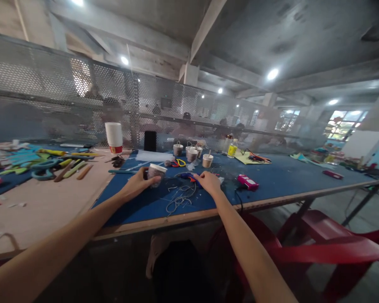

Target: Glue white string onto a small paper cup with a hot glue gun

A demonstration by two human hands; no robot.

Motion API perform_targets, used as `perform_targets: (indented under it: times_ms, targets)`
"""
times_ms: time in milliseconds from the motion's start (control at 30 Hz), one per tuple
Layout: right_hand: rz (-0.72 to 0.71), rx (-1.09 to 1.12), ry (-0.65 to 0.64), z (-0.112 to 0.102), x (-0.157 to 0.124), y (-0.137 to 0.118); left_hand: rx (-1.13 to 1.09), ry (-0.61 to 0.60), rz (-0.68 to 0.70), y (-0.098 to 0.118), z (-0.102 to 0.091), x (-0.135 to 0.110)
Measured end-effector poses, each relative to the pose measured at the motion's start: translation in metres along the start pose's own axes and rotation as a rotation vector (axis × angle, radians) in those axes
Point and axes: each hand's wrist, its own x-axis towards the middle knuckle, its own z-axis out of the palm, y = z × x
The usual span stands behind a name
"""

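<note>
My left hand (142,182) grips a small paper cup (155,173) with a white rim and a greyish-brown outside, held just above the blue mat. At the middle of the table, my right hand (209,182) has its fingers closed on a blue glue gun with an orange part (189,176). Loose loops of thin grey cord (180,200) lie between the two hands, nearer the table's front edge. Beyond them rest red-and-yellow handled pliers or scissors (179,163). Several small cups with cord handles (192,154) stand farther back, and another cup (207,160) has a stick in it.
A stack of white paper cups (113,135) and a black upright object (150,141) stand at the back. Scissors (46,168) and other tools lie left. A yellow-labelled bottle (232,148) and pink power strip (248,182) are right. Red plastic chairs (328,248) stand below the table.
</note>
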Motion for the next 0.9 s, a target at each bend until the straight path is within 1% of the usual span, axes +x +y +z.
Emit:
perform_targets:
  times_ms: [100, 167, 200, 333, 400, 467, 533, 567, 633, 767, 833, 900]
  targets:
    - [-0.003, -0.01, -0.098, -0.001, 0.0, -0.002, 0.017, -0.05, 0.013, 0.002, -0.001, 0.0]
    - [0.005, 0.001, -0.124, -0.003, 0.0, -0.004, -0.007, -0.058, 0.019, 0.003, -0.002, -0.001]
    - [0.008, 0.009, -0.109, -0.004, -0.001, -0.004, -0.027, -0.053, 0.025, 0.004, -0.002, -0.001]
    - [0.023, 0.09, 0.027, -0.012, -0.003, 0.002, -0.138, -0.034, 0.039, 0.006, -0.003, -0.001]
    - [-0.015, 0.226, 0.032, -0.017, -0.003, 0.01, -0.225, -0.018, 0.015, 0.008, -0.003, -0.001]
    - [-0.082, 0.434, -0.025, -0.023, 0.0, 0.019, -0.352, -0.011, -0.045, 0.011, -0.003, -0.003]
    - [-0.147, 0.651, -0.067, -0.028, 0.004, 0.027, -0.52, -0.057, -0.104, 0.015, -0.005, -0.005]
    - [-0.167, 0.741, -0.06, -0.03, 0.006, 0.031, -0.623, -0.085, -0.116, 0.017, -0.006, -0.006]
    - [-0.171, 0.869, 0.012, -0.034, 0.012, 0.034, -0.834, -0.082, -0.136, 0.02, -0.011, -0.007]
    - [-0.069, 1.019, 0.221, -0.038, 0.027, 0.034, -1.165, -0.009, -0.189, 0.024, -0.024, -0.006]
    - [-0.005, 1.105, 0.282, -0.038, 0.035, 0.032, -1.242, 0.051, -0.188, 0.024, -0.031, -0.006]
    - [0.063, 1.18, 0.305, -0.036, 0.041, 0.031, -1.293, 0.094, -0.18, 0.024, -0.038, -0.006]
